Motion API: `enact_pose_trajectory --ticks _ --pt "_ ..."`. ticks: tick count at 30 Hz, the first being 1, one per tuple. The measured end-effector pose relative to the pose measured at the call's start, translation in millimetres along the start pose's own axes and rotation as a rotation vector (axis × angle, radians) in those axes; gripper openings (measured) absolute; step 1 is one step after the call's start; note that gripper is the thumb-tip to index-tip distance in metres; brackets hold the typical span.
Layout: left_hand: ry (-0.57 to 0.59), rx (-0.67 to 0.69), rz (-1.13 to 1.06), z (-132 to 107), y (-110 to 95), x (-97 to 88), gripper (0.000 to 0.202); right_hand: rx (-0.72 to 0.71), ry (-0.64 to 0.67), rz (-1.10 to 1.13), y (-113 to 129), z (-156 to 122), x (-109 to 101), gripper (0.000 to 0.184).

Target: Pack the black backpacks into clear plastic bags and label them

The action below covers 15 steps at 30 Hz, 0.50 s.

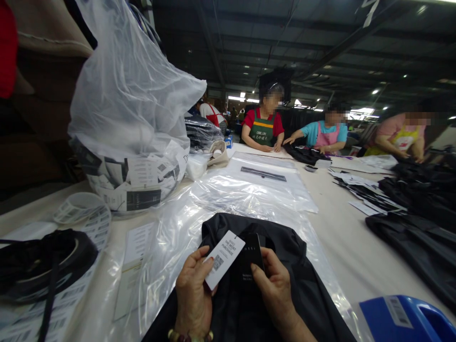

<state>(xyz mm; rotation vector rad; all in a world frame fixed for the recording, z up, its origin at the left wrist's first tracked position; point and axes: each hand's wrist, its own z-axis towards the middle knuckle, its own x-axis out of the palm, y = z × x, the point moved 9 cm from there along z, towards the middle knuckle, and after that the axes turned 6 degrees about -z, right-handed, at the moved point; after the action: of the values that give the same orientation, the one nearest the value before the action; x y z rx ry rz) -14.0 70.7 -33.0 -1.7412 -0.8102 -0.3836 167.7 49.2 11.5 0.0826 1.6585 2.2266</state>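
Between the thumb and fingers of my left hand [195, 289] is a white hang tag [225, 259] with printed text and a QR code. My right hand [276, 285] pinches a black hang tag [247, 263] with pale lettering, just right of the white one. The two tags nearly meet at their upper ends. Both hands are over a black garment [299, 285], which lies on a clear plastic bag [171, 237]. A bead bracelet [190, 336] is around my left wrist.
At left stand a plastic-lined tub of tags [124, 190], a roll of printed labels [80, 209] and a black ribbon spool [46, 270]. A blue plastic object [402, 318] sits at lower right. Black garments [427, 213] and loose tags [370, 190] lie at right. Several people work beyond.
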Motion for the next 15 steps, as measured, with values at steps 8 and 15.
enact_pose_trajectory --ticks 8,15 --pt "0.141 0.017 0.097 -0.4 4.4 10.5 0.058 -0.041 0.038 -0.019 9.2 0.2 3.0 0.013" --pt "0.17 0.088 0.215 -3.0 0.8 11.6 0.048 -0.037 0.02 -0.013 7.4 1.6 1.9 0.014"
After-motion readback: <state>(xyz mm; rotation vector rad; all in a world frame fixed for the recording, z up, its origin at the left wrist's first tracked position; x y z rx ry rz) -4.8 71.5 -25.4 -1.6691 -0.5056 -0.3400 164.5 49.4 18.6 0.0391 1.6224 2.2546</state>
